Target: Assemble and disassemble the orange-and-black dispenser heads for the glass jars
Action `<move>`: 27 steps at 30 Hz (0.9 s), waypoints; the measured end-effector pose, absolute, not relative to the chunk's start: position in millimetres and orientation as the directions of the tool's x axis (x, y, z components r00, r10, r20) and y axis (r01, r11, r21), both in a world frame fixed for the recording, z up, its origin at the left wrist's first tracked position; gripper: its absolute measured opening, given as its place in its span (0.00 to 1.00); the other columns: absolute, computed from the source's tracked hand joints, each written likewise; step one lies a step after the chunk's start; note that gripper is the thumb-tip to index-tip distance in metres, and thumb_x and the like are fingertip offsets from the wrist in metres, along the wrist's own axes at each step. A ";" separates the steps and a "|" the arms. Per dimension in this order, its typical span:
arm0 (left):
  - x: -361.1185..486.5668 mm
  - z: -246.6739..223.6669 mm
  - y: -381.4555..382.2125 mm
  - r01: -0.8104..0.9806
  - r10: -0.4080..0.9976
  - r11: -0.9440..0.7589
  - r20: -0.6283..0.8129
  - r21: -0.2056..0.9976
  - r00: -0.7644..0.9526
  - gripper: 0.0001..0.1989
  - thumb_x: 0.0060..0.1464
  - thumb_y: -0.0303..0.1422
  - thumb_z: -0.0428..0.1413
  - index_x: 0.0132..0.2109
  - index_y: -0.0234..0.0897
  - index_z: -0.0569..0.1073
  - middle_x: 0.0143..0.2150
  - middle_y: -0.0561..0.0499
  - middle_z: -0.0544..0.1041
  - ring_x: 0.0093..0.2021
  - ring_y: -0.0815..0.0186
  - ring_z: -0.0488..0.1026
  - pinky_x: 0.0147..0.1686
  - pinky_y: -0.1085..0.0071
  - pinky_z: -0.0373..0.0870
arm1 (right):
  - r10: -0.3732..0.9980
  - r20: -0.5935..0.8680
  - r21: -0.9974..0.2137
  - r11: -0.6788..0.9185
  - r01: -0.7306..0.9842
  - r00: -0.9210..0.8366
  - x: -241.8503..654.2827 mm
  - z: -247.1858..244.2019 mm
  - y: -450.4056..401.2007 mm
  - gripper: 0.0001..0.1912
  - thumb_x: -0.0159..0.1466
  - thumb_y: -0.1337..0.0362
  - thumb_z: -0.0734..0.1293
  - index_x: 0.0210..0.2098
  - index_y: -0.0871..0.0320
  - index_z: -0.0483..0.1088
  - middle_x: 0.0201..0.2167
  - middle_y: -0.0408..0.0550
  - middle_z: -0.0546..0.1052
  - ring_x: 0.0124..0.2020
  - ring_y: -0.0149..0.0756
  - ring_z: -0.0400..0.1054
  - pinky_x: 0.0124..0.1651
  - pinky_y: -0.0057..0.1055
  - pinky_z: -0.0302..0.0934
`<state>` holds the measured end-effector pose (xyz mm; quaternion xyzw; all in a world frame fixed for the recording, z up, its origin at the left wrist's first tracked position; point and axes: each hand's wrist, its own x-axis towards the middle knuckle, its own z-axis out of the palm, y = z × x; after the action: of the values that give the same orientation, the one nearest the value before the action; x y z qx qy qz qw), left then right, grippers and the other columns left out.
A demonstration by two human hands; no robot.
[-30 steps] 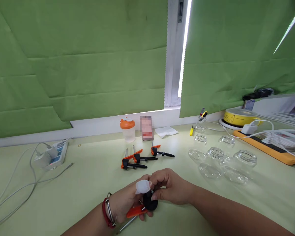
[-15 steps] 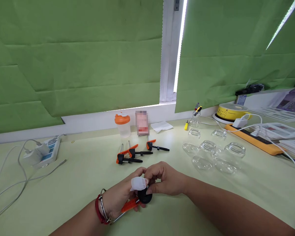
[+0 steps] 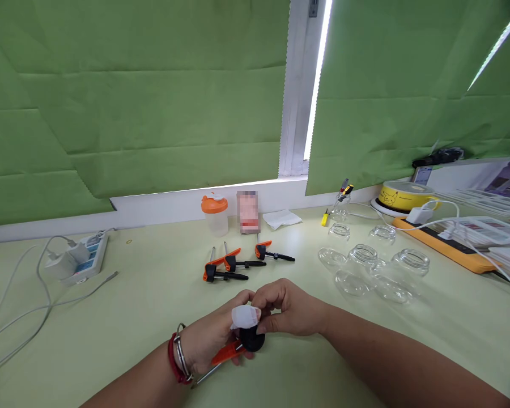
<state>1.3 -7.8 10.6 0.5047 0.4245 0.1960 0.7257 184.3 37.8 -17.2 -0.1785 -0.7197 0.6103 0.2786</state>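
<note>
My left hand (image 3: 215,335) is closed around a black and orange tool (image 3: 226,352) with a thin metal rod. Its rod sticks out toward my wrist, and its round black end (image 3: 252,339) faces up between my hands. A white wrapping (image 3: 245,317) covers my left thumb. My right hand (image 3: 289,310) pinches at the top of the black end; whatever small part lies between its fingertips is hidden. Beyond my hands lie three similar black and orange tools, one nearest (image 3: 224,275), one behind it (image 3: 243,263) and one farther right (image 3: 274,253).
Several clear glass jars (image 3: 363,258) stand on the right, with screwdrivers (image 3: 342,195) in one behind. An orange power strip (image 3: 454,249) lies beyond them. At the back are an orange-lidded cup (image 3: 215,214) and a paper sheet (image 3: 281,219). A white power strip (image 3: 94,258) with cables is left.
The view has shifted slightly, so the scene sits a little farther right. My hands keep almost the same hold on the tool, with the left thumb slightly turned.
</note>
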 end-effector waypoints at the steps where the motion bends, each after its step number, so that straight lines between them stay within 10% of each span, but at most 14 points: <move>1: 1.2 10.7 -8.0 0.136 0.716 0.413 -0.413 0.901 0.562 0.19 0.50 0.46 0.52 0.45 0.41 0.62 0.32 0.52 0.68 0.27 0.68 0.69 0.22 0.76 0.58 | 0.605 0.155 -0.984 0.168 -0.065 -0.781 184.5 -17.0 37.7 0.12 0.49 0.64 0.73 0.33 0.63 0.75 0.28 0.46 0.73 0.28 0.28 0.65 0.34 0.27 0.62; 27: -0.7 6.6 -8.6 0.095 0.732 0.401 -0.381 0.911 0.565 0.18 0.51 0.41 0.53 0.47 0.42 0.63 0.32 0.52 0.68 0.30 0.67 0.69 0.29 0.71 0.63 | 0.591 0.205 -0.969 0.235 -0.077 -0.780 186.2 -22.1 39.7 0.13 0.52 0.60 0.72 0.33 0.62 0.76 0.32 0.49 0.76 0.35 0.33 0.70 0.39 0.30 0.65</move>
<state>-0.7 -8.6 6.6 0.5018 0.4120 0.2189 0.7284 186.2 39.7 -22.1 -0.1750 -0.7336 0.5933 0.2816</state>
